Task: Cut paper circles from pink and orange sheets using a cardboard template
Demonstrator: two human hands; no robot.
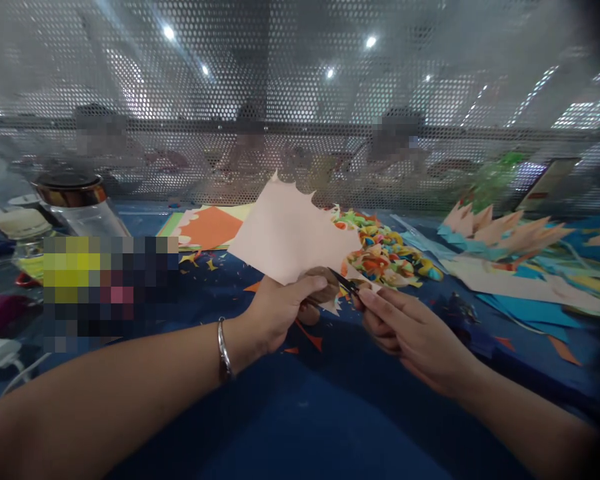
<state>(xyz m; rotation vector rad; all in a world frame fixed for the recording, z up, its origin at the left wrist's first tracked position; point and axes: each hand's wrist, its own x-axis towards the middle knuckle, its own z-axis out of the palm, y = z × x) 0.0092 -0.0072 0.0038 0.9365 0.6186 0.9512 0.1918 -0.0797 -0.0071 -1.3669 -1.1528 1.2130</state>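
Observation:
A sheet of pale pink paper [295,230] is held up in front of me, its upper right side cut into scallops with pointed tips. My left hand [287,303] pinches its lower corner, thumb on top, and a silver bangle sits on that wrist. My right hand [397,323] is closed around small dark scissors [347,283], the handles mostly hidden by the fingers. Their blades lie at the paper's lower right edge, close to my left fingertips. A narrow strip of paper hangs beside the blades. Orange offcuts [310,339] lie on the table below.
Behind the sheet are a pile of colourful folded paper pieces [380,250] and an orange scalloped sheet [213,227]. Peach pointed paper shapes [505,230] and blue sheets [530,313] lie right. A clear jar [87,213] stands left. A perforated metal screen [300,80] closes the back.

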